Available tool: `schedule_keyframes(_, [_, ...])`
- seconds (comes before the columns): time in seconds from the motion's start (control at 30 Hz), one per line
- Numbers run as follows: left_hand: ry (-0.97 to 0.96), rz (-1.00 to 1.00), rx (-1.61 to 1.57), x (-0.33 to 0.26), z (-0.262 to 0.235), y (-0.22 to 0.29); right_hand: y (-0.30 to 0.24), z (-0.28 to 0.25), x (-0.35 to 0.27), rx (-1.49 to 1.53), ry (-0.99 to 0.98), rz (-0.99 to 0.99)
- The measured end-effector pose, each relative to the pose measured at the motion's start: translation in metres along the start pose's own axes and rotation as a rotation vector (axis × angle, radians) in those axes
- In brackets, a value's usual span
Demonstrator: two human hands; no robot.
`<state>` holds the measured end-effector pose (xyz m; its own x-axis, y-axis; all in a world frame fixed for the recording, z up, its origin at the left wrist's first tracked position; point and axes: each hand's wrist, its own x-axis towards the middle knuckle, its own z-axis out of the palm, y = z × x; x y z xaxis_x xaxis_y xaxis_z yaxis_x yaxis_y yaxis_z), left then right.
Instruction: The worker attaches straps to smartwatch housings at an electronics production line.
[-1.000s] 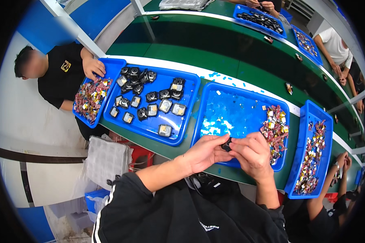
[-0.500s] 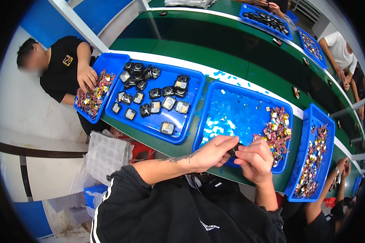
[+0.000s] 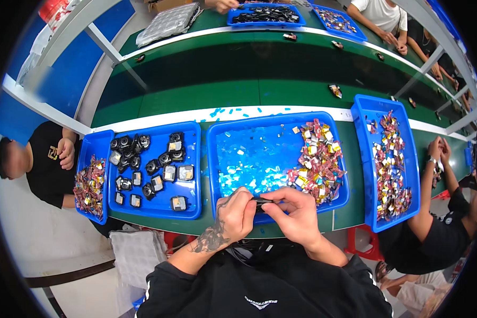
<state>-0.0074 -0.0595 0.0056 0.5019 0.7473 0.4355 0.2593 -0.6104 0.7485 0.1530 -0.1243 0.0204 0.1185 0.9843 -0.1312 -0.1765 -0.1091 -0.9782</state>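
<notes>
A small black part [image 3: 263, 203] sits pinched between the fingertips of both hands, held just above the near rim of the middle blue tray [image 3: 217, 159]. Its long axis appears to run side to side, from one hand across to the other, roughly level; which end is its front I cannot tell, since the fingers cover most of it. The left hand [image 3: 234, 214] is curled closed on the part's left end, and the right hand [image 3: 297, 212] grips its right end, thumb and forefinger closed on it.

As for progress, the work looks to be well in the middle. To the left of the left hand, another blue tray [image 3: 193, 212] holds about two dozen black housings [image 3: 143, 169], some with pale square faces up, which I take to be finished or partly built pieces. Just beyond the right hand, a heap of small colourful components [image 3: 318, 159] covers the right half of the middle tray, so much stock appears to remain. Further right, a narrow blue tray [image 3: 365, 111] holds more of the same, all on the green desk [image 3: 238, 90].
</notes>
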Motion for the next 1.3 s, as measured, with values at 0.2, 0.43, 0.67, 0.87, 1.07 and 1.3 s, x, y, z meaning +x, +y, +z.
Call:
schedule_keyframes(0.2, [0.035,-0.222,-0.388,-0.014,0.014,-0.002,0.008,-0.001,-0.004,0.153,0.045,0.012])
schedule_keyframes(0.43, [-0.008,-0.426,-0.709,-0.02,0.015,-0.003,0.01,-0.008,-0.005,0.122,0.051,-0.084])
schedule_keyframes(0.67, [-0.02,-0.143,-0.337,-0.02,0.009,-0.003,0.0,-0.016,-0.005,-0.151,-0.016,-0.129])
schedule_keyframes(0.87, [-0.417,-1.043,-1.29,0.004,-0.005,0.0,-0.009,-0.026,0.009,-0.57,-0.164,-0.667])
schedule_keyframes(1.07, [-0.207,-0.949,-1.158,0.034,-0.014,0.005,-0.027,-0.078,0.027,-0.735,0.541,-0.374])
schedule_keyframes(1.3, [-0.064,-0.729,-1.141,0.071,-0.013,-0.01,-0.021,-0.121,0.061,-1.289,0.58,-0.292])
